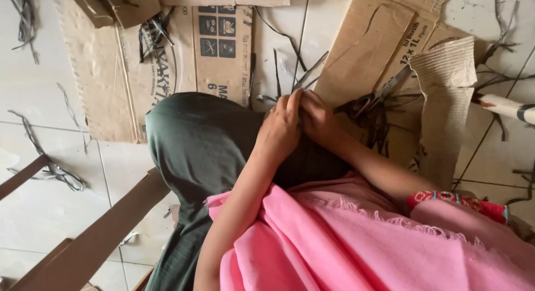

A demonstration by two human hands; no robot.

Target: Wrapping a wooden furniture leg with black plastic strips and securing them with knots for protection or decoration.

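- fingers [291,101] of both hands bunched together, tips meeting over the raised knee; whatever they pinch is hidden behind them, so cannot tell what is gripped, or if anything is
- left hand [281,129] lies on top, knuckles up, forearm running down toward the pink shawl [345,241]
- right hand [319,119] tucked just beside and partly under the left, touching it; red patterned cuff [457,200] shows further along the arm
- both hands rest on the dark green cloth [200,140] stretched over the knee
- dark thin strips [370,115] lie in a loose heap on the floor just beyond the right hand, near the scissors [384,93]
- scissors sit on flattened cardboard [362,45], blades pointing to the far right corner of that sheet, nobody holding them
- curl of corrugated board [446,85] lies right of the scissors; white tube with a dark band [504,107] at the right edge of view
- more flattened boxes [161,68] on the tiled floor [44,202] to the far left; stray strips scattered there too
- judgement: step in hand looks like fine fingertip work on a small piece, likely a strip, at the knee
- judgement: next move needs a steady pinch with both hands kept close; strips and scissors are within easy reach
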